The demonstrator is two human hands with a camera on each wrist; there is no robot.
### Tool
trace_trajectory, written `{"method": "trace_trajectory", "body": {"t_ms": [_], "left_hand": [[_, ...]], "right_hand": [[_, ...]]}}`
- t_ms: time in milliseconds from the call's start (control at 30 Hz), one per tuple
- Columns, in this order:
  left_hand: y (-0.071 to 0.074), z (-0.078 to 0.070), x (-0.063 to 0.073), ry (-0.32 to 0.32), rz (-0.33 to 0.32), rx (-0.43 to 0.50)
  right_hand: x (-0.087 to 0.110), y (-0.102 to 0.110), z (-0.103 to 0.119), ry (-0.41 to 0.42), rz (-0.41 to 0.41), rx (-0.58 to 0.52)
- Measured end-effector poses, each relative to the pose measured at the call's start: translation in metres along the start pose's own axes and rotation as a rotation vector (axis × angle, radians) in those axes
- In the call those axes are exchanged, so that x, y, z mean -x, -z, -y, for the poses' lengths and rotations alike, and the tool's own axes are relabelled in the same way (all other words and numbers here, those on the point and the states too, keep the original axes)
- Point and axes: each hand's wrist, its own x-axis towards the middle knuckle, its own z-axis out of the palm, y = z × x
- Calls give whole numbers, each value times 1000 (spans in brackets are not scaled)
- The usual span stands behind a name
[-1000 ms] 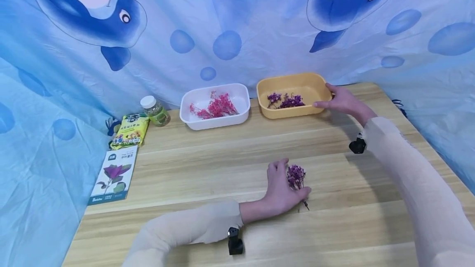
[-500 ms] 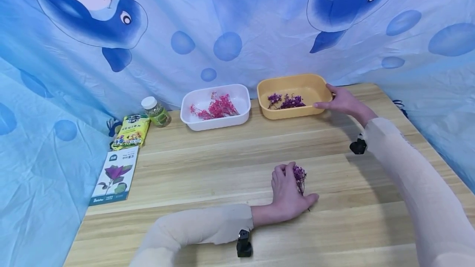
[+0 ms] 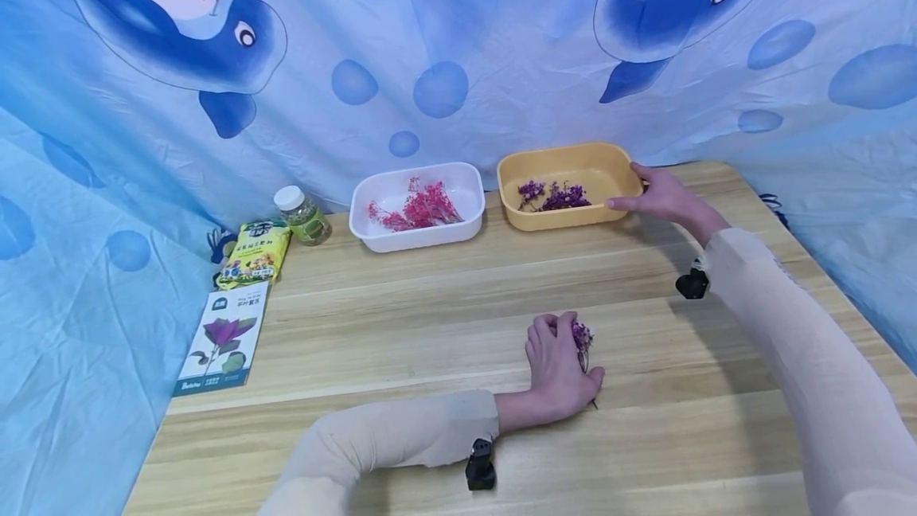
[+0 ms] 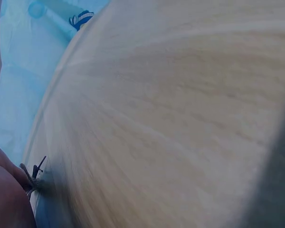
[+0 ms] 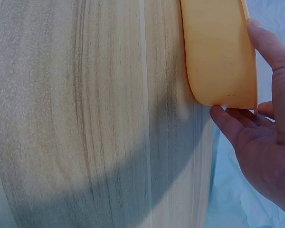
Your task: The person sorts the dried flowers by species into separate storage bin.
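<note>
On the table's middle, a small bunch of purple dried flowers (image 3: 583, 334) lies beside my left hand (image 3: 562, 373), whose curled fingers and thumb close around it. The hand hides most of the stems; in the left wrist view, dark stem ends (image 4: 35, 176) poke out past the hand. My right hand (image 3: 666, 196) grips the right end of a yellow plastic tray (image 3: 562, 219). The right wrist view has the thumb over the tray's rim and the fingers against its outer wall. More purple dried flowers (image 3: 564, 196) lie inside that tray.
Left of the yellow tray stands a white tray (image 3: 419, 240) holding pink dried flowers (image 3: 430, 205). A lidded jar (image 3: 304, 217), a yellow packet (image 3: 255, 253) and a flower-printed card (image 3: 222, 338) line the wooden table's left side. A blue curtain (image 3: 487, 38) hangs behind.
My left hand has shifted slightly right and come around the purple bunch, its thumb and fingers closing in and covering more of it. The right hand stays on the yellow tray.
</note>
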Motion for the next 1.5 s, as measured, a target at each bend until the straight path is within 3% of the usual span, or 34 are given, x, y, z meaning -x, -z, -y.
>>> {"method": "trace_trajectory", "body": {"t_ms": [233, 467, 667, 767, 1033, 1200, 1367, 1500], "left_hand": [[6, 5, -3, -23, 27, 86], [17, 16, -6, -97, 45, 267], [28, 22, -13, -107, 106, 362], [32, 25, -18, -118, 133, 363], [46, 27, -38, -281, 146, 336], [56, 23, -57, -233, 172, 341], [65, 13, -80, -146, 195, 385], [75, 4, -104, -136, 198, 396]], "right_hand": [[1, 0, 1, -2, 7, -8], [0, 2, -1, -7, 8, -10], [0, 2, -2, -10, 12, -3], [1, 2, -1, -14, 14, 0], [-2, 1, -2, -2, 8, 6], [-2, 2, -2, -5, -1, 11], [0, 2, -1, -13, -2, 4], [0, 1, 0, -15, 2, -2]]}}
